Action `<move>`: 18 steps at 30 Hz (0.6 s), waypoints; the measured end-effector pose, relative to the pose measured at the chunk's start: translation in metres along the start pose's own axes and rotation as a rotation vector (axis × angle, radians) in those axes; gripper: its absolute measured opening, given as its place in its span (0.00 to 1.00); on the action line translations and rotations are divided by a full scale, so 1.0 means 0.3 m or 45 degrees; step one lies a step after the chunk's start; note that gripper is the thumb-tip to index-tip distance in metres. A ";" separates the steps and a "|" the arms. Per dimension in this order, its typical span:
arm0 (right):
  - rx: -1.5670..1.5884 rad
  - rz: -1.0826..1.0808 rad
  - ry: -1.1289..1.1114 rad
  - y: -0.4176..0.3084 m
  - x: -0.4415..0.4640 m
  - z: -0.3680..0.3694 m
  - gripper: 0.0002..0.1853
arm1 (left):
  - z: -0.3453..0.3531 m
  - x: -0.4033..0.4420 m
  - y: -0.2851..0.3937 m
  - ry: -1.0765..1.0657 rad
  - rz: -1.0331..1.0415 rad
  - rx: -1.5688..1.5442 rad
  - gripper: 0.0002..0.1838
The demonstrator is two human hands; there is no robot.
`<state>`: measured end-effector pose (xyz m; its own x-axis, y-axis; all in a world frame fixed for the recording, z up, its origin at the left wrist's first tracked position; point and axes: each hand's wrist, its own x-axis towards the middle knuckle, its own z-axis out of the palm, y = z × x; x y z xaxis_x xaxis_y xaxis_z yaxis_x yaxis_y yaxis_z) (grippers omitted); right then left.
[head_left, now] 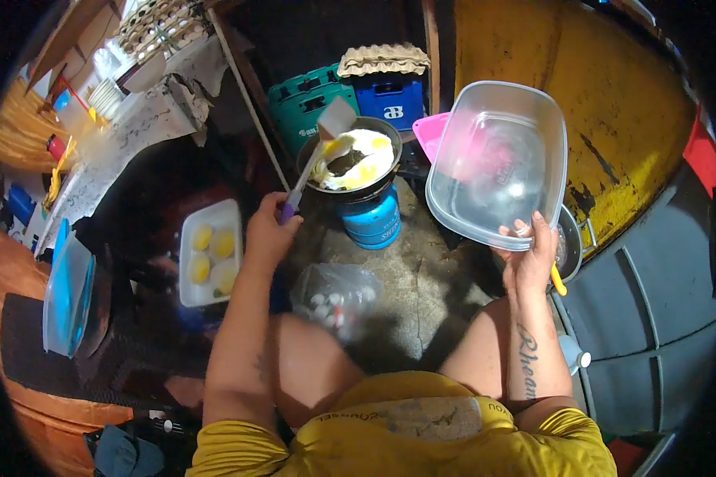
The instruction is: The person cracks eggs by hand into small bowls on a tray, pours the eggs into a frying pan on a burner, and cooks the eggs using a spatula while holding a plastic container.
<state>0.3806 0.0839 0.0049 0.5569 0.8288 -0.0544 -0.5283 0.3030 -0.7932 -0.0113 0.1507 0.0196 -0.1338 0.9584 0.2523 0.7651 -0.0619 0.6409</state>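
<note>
My left hand (pixel 272 224) is closed around the purple handle of a turner (pixel 309 168). The turner's flat blade is raised over the near-left side of a frying pan (pixel 302 159). In the pan lie fried eggs (pixel 374 151) with white and yellow patches and a dark gap near the middle. My right hand (pixel 531 250) grips the lower edge of a clear plastic container (pixel 497 167), tilted up to the right of the pan. The container looks empty. The pan sits above a blue gas cylinder (pixel 371 216).
To the left, a white tray (pixel 185 270) holds several round yellow pieces on a dark table. A plastic bag with white pieces (pixel 338 294) lies on the floor between my legs. Green (pixel 314 107) and blue crates (pixel 390 99) stand behind the pan. A pot (pixel 571 246) is at the right.
</note>
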 end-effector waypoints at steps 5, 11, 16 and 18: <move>0.003 -0.015 -0.009 0.003 0.006 -0.010 0.25 | 0.085 -0.060 -0.094 0.345 0.200 0.007 0.24; -0.010 -0.028 0.066 0.018 0.012 -0.032 0.21 | 0.087 -0.107 -0.158 0.309 -0.006 -0.039 0.24; -0.063 -0.055 0.088 0.030 0.008 -0.018 0.21 | 0.068 -0.121 -0.149 0.363 -0.085 -0.099 0.23; -0.074 -0.050 0.054 0.039 0.010 -0.019 0.21 | 0.072 -0.119 -0.170 0.366 -0.080 -0.139 0.23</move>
<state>0.3796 0.0873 -0.0080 0.6041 0.7955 -0.0471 -0.4682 0.3064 -0.8288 -0.0318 0.1258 -0.0378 -0.3632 0.8442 0.3943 0.6798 -0.0493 0.7318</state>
